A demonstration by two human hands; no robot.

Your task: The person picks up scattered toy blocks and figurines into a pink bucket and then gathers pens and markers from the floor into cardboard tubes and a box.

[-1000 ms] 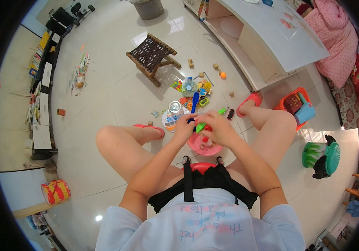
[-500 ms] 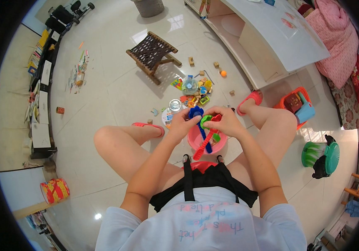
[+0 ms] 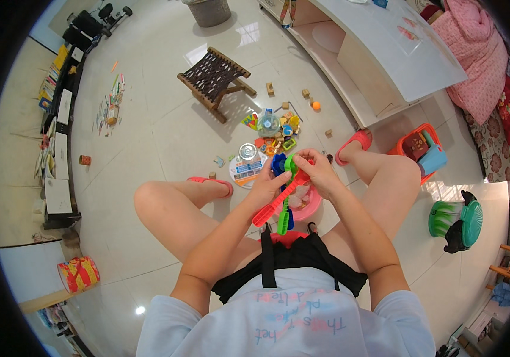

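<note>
Over a pink basin (image 3: 311, 212) between my knees, I hold several long-handled plastic toys with wide heads; their exact kind is unclear. My left hand (image 3: 265, 184) is closed around the blue toy (image 3: 277, 163), whose scalloped head shows above the fingers. My right hand (image 3: 318, 174) pinches the red toy (image 3: 275, 202), its ribbed handle slanting down to the left across the others. Against the fingertips of both hands is the green toy (image 3: 284, 219), upright between the blue and red ones. Pale pieces lie inside the basin, partly hidden by my hands and the toys.
Beyond the basin lie a printed white sheet (image 3: 248, 171), a clear round lid (image 3: 248, 152) and a pile of small toys (image 3: 275, 137). A woven folding stool (image 3: 213, 74) stands farther off. To the right are an orange basket (image 3: 425, 140) and a green bin (image 3: 458, 223).
The green toy's handle has swung down into view beside the blue one. The red handle now slants farther left, and the blue toy is more covered.
</note>
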